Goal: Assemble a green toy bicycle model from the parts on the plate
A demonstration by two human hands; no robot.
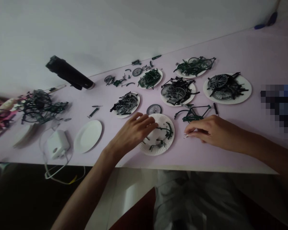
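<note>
My left hand (141, 126) reaches over the left part of a white paper plate (146, 148), its fingers bent and closed together. Its fingertips touch or nearly touch small dark green model-bicycle parts (168, 131) on that plate; what they pinch, if anything, is hidden. To the right of the plate, just above the table, my right hand (206, 129) is closed on a thin silvery metal piece (186, 136), only its tip showing. Right behind that hand lies a green toy bicycle frame (193, 114). A loose spoked wheel (154, 109) rests behind the plate.
Farther back, plates hold wheels (179, 93), black parts (237, 91) and green parts (150, 78). A black-handled tool (215, 109) lies right. Left are a bare plate (88, 136), a white corded box (58, 143), piled toy bicycles (39, 107) and a black cylinder (69, 72).
</note>
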